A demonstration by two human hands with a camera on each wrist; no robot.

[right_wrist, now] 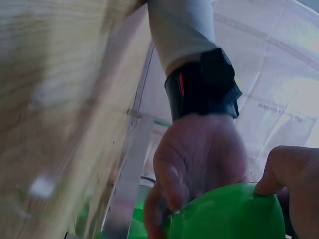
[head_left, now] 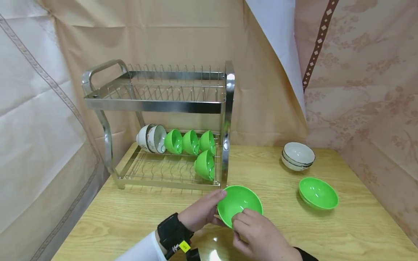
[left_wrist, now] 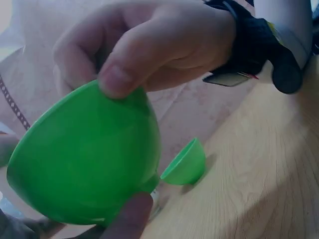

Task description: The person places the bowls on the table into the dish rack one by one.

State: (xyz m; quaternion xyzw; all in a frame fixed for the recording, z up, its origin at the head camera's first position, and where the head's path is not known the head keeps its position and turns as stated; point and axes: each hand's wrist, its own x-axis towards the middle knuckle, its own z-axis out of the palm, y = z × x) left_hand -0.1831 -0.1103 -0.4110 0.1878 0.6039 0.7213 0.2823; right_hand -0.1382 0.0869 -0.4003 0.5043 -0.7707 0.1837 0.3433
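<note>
A bright green bowl (head_left: 235, 199) is held between both hands over the front of the table, its inside facing up. My left hand (head_left: 204, 210) grips the left side of the bowl, thumb at the rim and fingers beneath. On the near right side, my right hand (head_left: 259, 232) pinches the rim with curled fingers. The left wrist view shows the bowl's outer wall (left_wrist: 84, 154) up close, with the left thumb (left_wrist: 117, 79) pressed on its edge. From the right wrist, the right thumb (right_wrist: 269, 184) lies over the bowl's edge.
A two-tier metal dish rack (head_left: 156, 105) stands at the back left. Its lower shelf carries two white bowls (head_left: 156, 139) and several green bowls (head_left: 205, 166), set on edge. At the right are stacked white bowls (head_left: 298, 154) and another green bowl (head_left: 318, 194). Cloth curtains (head_left: 267, 119) surround the table.
</note>
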